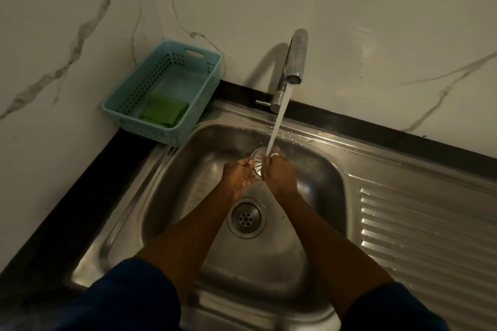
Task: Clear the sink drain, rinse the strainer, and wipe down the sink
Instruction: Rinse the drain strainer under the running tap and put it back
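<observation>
Over the steel sink (317, 169), both my hands hold a round metal strainer (258, 160) under the running water. My left hand (239, 174) grips its left edge. On the right edge, the fingers of my right hand (279, 173) curl round the rim. The stream from the faucet (294, 62) lands on the strainer's right part. Below my hands the open drain (246, 217) shows its perforated centre, with no strainer in it.
A light blue plastic basket (126, 101) stands on the counter at the back left, with a folded green cloth (164, 111) inside. A ribbed draining board (430, 236) lies to the right of the basin. Marble-pattern wall behind.
</observation>
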